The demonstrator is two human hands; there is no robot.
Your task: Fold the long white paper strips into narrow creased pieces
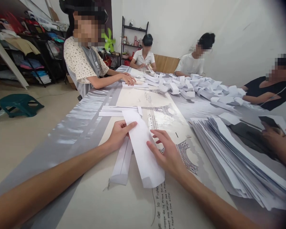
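Note:
My left hand [119,135] pinches the left edge of a white folded paper strip [144,152], thumb on top and fingers underneath. The strip slants toward me, its near end curved and slightly raised. At its right edge is my right hand [168,151], fingers apart and thumb by the paper; whether it touches is hard to tell. Partly hidden under the strip and my left hand, another folded paper strip [120,165] lies on the printed tablecloth [92,194]. Just beyond my hands lie more folded paper strips [112,111].
A fanned stack of paper sheets [219,152] lies at right, near a co-worker's hand [274,136]. Farther back is a heap of folded white papers [188,86]. Other people sit or stand around the table. A green stool [21,103] stands on the floor at left.

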